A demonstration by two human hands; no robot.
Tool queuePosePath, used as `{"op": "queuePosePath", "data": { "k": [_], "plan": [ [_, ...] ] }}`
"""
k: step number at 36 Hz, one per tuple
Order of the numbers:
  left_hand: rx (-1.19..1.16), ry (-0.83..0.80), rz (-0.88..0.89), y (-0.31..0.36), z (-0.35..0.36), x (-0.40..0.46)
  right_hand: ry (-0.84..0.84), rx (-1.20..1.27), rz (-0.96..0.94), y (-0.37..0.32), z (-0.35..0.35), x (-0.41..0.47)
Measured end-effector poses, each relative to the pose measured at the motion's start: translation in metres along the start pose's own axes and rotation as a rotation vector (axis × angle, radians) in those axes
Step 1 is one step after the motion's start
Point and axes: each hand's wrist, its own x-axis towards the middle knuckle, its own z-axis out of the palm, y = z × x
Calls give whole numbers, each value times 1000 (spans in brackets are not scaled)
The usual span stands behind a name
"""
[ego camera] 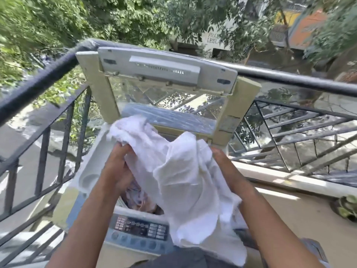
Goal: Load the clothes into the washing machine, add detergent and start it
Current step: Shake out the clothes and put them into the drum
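A top-loading washing machine [85,182] stands in front of me with its folding lid [166,68] raised upright. Over the open tub I hold a large white cloth [183,175] bunched between both hands. My left hand [117,167] grips its left side and my right hand [224,161] grips its right side. The cloth hangs down over the tub and covers part of the control panel [139,229]. Under the cloth, some pale patterned laundry [139,198] lies inside the tub. No detergent is in view.
A black metal balcony railing [44,82] runs close behind and to the left of the machine, and continues on the right [301,80]. A potted plant [347,207] sits on the floor at the right. Trees and a street lie beyond the railing.
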Motion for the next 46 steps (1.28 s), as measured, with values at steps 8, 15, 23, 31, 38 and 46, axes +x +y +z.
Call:
{"op": "queuePosePath", "data": {
  "k": [8, 15, 23, 31, 38, 46],
  "plan": [
    [82, -40, 141, 22, -4, 17, 505, -160, 97, 36, 16, 24],
    [442, -107, 184, 21, -1, 29, 235, -321, -348, 1, 52, 19],
    [900, -66, 272, 9, -22, 41, 207, -841, -110, 3, 54, 45],
    [963, 166, 229, 16, -98, 41, 356, -525, 78, 19, 11, 49],
    [957, 215, 119, 24, -109, 44, 315, -87, 82, 10, 2, 47],
    [1079, -61, -134, -12, -81, 54, -23, -135, -65, 3, 17, 35]
  ]
}}
